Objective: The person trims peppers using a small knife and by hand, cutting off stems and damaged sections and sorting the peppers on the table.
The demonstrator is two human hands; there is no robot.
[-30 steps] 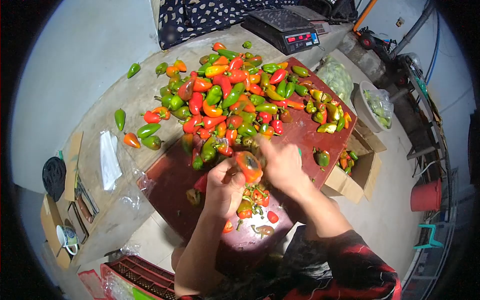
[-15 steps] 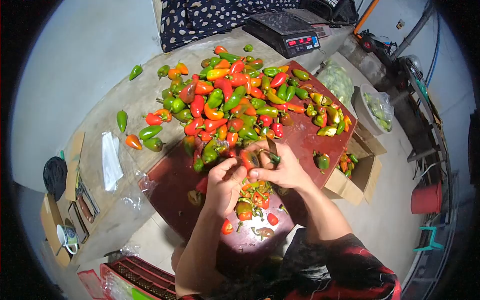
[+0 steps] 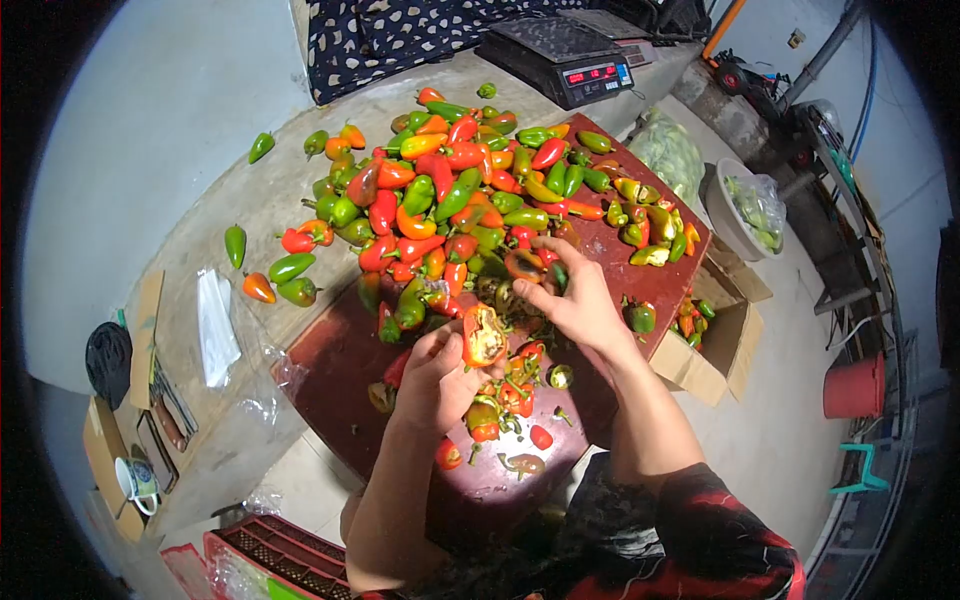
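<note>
My left hand [image 3: 436,375] is closed round a cut red pepper [image 3: 485,336], its pale inside and seeds facing up. To its right, my right hand [image 3: 582,305] pinches a pepper piece with a dark blotch [image 3: 525,265] between thumb and fingers. Whether that hand also holds a blade cannot be made out. Beneath both hands, cut pepper pieces and stems [image 3: 515,398] lie on the dark red table [image 3: 340,400]. Beyond them spreads a big heap of red, green and orange peppers [image 3: 440,190].
At the table's right edge sit several split peppers [image 3: 655,225]. An open cardboard box [image 3: 705,370] with peppers stands below, near a white tub [image 3: 722,205]. A digital scale [image 3: 560,65] is at the back. On the left ledge lie a white bag [image 3: 217,325] and a mug [image 3: 137,480].
My hands have moved apart. The pepper between them now shows its cut inside in my left hand, while my right hand has gone up and right with a blotched piece.
</note>
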